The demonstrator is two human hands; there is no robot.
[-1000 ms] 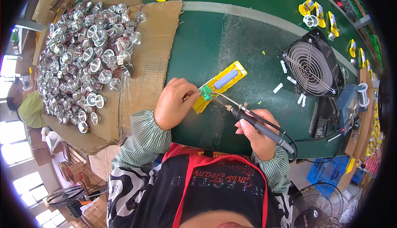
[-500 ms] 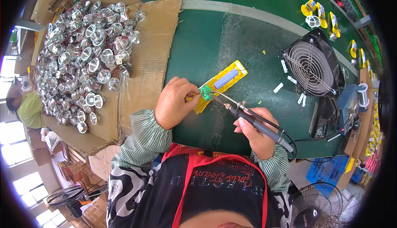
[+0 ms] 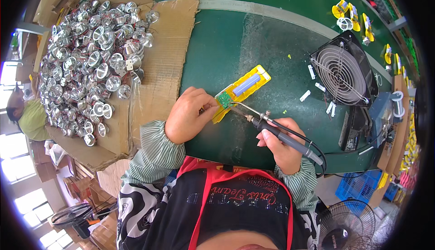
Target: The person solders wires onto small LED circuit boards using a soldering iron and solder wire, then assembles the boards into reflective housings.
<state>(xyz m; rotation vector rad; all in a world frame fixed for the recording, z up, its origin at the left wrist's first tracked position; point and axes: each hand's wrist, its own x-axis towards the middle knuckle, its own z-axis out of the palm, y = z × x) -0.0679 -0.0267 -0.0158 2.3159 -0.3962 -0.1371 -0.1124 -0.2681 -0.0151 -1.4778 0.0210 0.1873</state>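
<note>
A yellow plastic housing (image 3: 258,87) lies slanted on the green table. Inside it sit a blue-violet cylindrical battery (image 3: 246,85) and a green circuit board (image 3: 223,99). My right hand (image 3: 284,145) grips a soldering iron (image 3: 285,138) with a thin metal tube fixed along it. The tube's end and the iron's tip meet the board's right edge; whether they touch it I cannot tell. At the housing's lower left, my left hand (image 3: 191,114) has thumb and fingers pinched together beside the board. What they pinch, if anything, is hidden.
Many silver reflector cups with wires (image 3: 95,59) are heaped on cardboard (image 3: 161,68) at left. A square black fan (image 3: 340,73) stands at right, near small white pieces (image 3: 305,96) and a solder spool (image 3: 398,104). More yellow housings (image 3: 353,16) lie beyond. Another person (image 3: 31,118) is far left.
My left hand has shifted slightly left and down, its fingers drawn a little away from the board. The iron has barely moved.
</note>
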